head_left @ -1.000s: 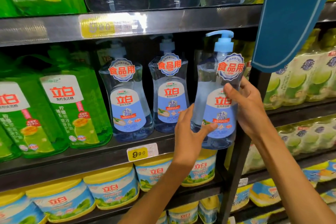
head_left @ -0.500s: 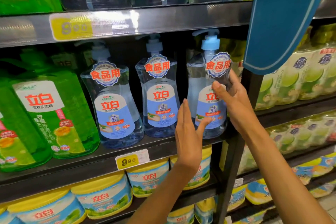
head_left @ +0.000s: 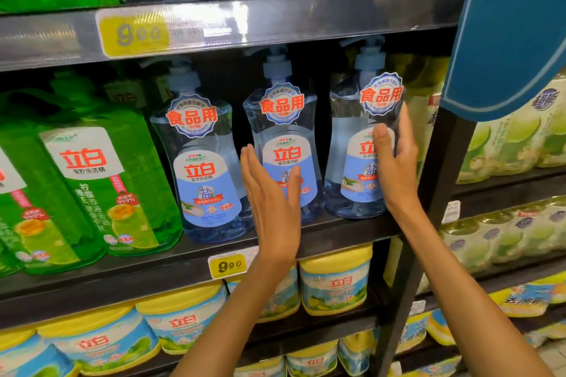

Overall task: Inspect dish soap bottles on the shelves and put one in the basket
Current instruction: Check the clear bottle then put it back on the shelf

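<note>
My right hand (head_left: 396,168) has its grip on the rightmost clear bottle (head_left: 358,162): the thumb lies across the front label and the fingers wrap round the far side at the bottle's waist. That bottle stands upright on the middle shelf (head_left: 190,266), its base on the board, at the right end of the row just beside the black upright post (head_left: 428,193).

My left hand (head_left: 272,205) is open, fingers straight and together, thumb spread, palm turned toward the right. It hangs in front of the middle clear bottle (head_left: 284,144), covering part of its lower label; I cannot tell whether it touches the plastic. It holds nothing.

I count three clear pump bottles with blue labels in this row: the left one (head_left: 205,174), the middle one and the one under my right hand. Each carries a round blue seal with red characters at the neck. Left of them stand green refill bottles (head_left: 101,187); I see two plainly and a sliver of a third at the frame's edge.

Two yellow price tags read 9.90, one on the upper shelf edge (head_left: 134,35) and one on the middle shelf edge (head_left: 231,266). Below sit yellow-lidded tubs (head_left: 335,278), several in a row, some cut off by my forearms. A blue cloth panel (head_left: 508,34) hangs at upper right.
</note>
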